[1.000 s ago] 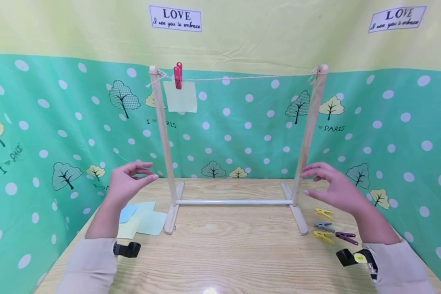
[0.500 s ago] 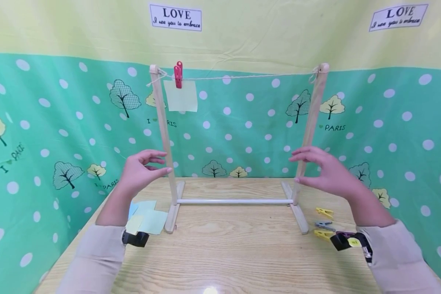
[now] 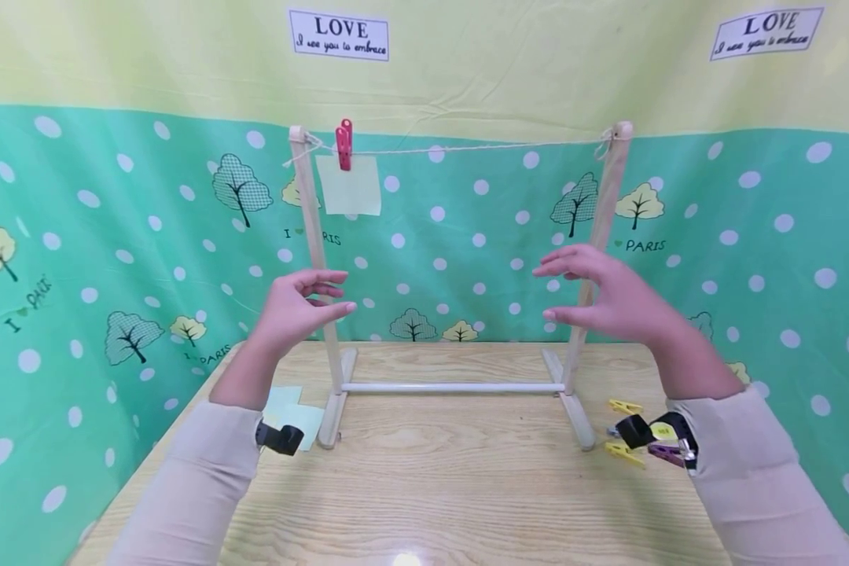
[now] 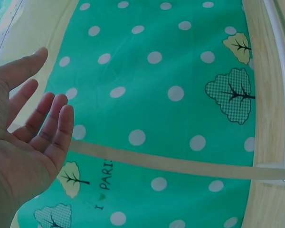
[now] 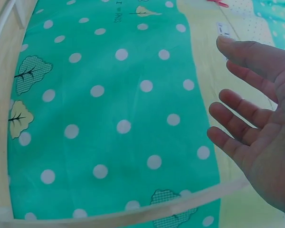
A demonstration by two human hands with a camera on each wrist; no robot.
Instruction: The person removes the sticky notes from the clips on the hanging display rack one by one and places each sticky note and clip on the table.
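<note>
In the head view my left hand (image 3: 295, 310) is raised in front of the left post (image 3: 313, 224) of a wooden stand, fingers loosely bent and holding nothing. Overlapping the right post (image 3: 605, 200), my right hand (image 3: 608, 299) is also raised and bare, thumb apart from the fingers. Both wrist views show spread, relaxed fingers on the left hand (image 4: 28, 152) and right hand (image 5: 270, 147). A string (image 3: 467, 147) runs between the post tops. Near its left end a pink clothespin (image 3: 343, 151) clips a pale square of paper (image 3: 354, 192).
Pale paper squares (image 3: 311, 420) lie on the table (image 3: 460, 487) at the left, partly behind my forearm. Yellow clothespins (image 3: 624, 453) and a purple clothespin (image 3: 665, 453) lie at the right. A white crossbar (image 3: 453, 387) joins the stand's feet. A dotted curtain (image 3: 460, 259) hangs behind.
Both hands have risen and come inward, the left moving right and the right moving left, toward the string. The clipped paper and the stand stay put.
</note>
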